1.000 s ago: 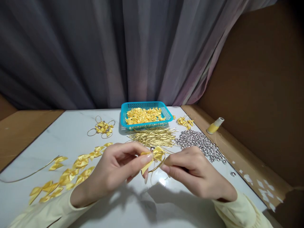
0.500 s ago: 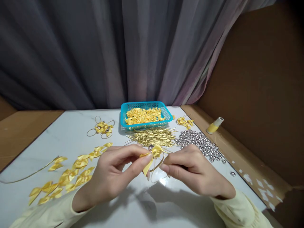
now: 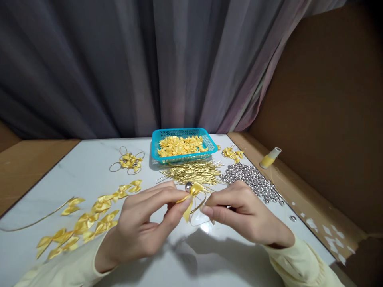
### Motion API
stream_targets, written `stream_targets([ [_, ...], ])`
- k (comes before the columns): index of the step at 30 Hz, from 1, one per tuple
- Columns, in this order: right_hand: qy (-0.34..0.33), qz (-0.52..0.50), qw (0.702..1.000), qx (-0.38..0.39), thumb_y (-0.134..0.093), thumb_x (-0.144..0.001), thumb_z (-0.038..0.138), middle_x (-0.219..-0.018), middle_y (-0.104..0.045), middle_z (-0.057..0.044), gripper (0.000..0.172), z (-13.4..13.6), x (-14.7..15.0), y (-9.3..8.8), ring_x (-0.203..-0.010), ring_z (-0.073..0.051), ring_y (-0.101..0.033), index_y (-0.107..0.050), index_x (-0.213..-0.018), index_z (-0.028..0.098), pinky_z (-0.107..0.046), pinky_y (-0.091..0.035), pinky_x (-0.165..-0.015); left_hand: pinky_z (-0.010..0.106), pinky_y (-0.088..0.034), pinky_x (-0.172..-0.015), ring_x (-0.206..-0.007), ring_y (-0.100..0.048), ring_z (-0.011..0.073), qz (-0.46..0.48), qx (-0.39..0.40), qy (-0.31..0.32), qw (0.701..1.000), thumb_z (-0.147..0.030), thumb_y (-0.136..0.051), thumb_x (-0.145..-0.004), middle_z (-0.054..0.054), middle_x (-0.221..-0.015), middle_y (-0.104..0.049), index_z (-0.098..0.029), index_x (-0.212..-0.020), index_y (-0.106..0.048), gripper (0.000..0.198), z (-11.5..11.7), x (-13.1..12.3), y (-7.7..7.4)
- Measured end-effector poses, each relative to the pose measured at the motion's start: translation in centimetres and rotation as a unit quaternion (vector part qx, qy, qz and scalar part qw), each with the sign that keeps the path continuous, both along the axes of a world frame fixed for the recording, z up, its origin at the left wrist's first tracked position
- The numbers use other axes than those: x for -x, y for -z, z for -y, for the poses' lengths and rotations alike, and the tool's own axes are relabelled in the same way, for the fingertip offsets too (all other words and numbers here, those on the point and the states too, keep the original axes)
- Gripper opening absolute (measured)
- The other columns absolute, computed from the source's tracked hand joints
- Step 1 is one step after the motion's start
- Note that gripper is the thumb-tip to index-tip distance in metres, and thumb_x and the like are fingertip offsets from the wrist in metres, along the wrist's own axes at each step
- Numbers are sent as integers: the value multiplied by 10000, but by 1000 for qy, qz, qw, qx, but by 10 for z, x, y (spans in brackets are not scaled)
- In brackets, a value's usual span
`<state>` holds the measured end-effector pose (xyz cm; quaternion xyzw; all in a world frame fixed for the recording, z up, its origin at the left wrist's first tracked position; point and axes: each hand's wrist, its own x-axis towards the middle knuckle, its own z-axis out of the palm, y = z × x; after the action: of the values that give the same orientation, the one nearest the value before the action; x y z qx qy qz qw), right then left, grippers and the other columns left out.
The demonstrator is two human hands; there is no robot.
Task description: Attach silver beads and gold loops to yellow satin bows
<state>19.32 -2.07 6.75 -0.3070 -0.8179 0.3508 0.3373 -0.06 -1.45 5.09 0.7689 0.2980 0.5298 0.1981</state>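
Between thumb and fingers, my left hand point(image 3: 149, 219) pinches a yellow satin ribbon bow point(image 3: 196, 188). A shiny silver bell-like bead point(image 3: 188, 186) sits at the bow's upper left. From the bow a gold cord loop point(image 3: 200, 206) curves down and to the right. My right hand point(image 3: 239, 211) is closed, with thumb and forefinger pinching the cord at the loop's right side. A thinner thread hangs in a faint curve below the loop. The fingertips partly hide where cord and bow meet.
Beyond the hands stands a blue basket point(image 3: 154, 149) of yellow bows, with gold cord pieces point(image 3: 191, 172) before it. Silver beads point(image 3: 251, 179) lie at right, near a thread spool point(image 3: 270, 158). Loose bows point(image 3: 86, 222) spread at left; finished looped bows point(image 3: 131, 161) lie behind them.
My left hand has shifted slightly and its fingers have changed position on the bow. The silver bead has moved a little left. My right hand stays almost in place, pinching the cord.
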Motion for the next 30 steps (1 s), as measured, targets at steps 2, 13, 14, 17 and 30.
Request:
stream_targets([
  [2,-2,-3,1000,-1,-495,-856,192,-473,-353,52,266,0,0,0,-431,-48,-315,-613,-638,95,-182,-278,-434,295,-432,-564,-537,-519,146,-1,28,0,1000,-45,-585,-704,-9,-613,-630,-250,-781,-647,227,1,0,-2],
  [13,-45,-11,996,-71,-485,-865,146,-507,-351,53,315,-3,-3,0,-453,-46,-319,-467,-551,140,-172,-297,-468,216,-358,-421,-392,-425,80,62,262,98,958,-137,-585,-740,-38,-477,-560,-206,-659,-645,122,-1,1,-12],
  [14,-49,-7,996,-80,-478,-867,143,-510,-350,52,316,-3,-3,0,-456,-48,-319,-456,-552,145,-174,-300,-473,200,-329,-386,-374,-408,72,69,306,106,944,-163,-594,-740,-37,-467,-558,-199,-644,-641,112,0,0,-13],
  [17,-58,10,993,-98,-458,-873,142,-520,-360,47,308,-2,-4,0,-461,-56,-324,-447,-566,156,-180,-311,-480,167,-259,-334,-347,-380,59,85,420,141,893,-239,-622,-731,-36,-431,-529,-174,-622,-631,128,-2,1,-16],
  [30,-57,18,992,-110,-443,-862,122,-525,-327,45,301,2,-3,-3,-467,-63,-315,-404,-567,168,-195,-312,-477,171,-119,-336,-330,-178,36,157,554,226,786,-309,-636,-712,-70,-359,-388,-163,-570,-592,208,-6,0,-10],
])
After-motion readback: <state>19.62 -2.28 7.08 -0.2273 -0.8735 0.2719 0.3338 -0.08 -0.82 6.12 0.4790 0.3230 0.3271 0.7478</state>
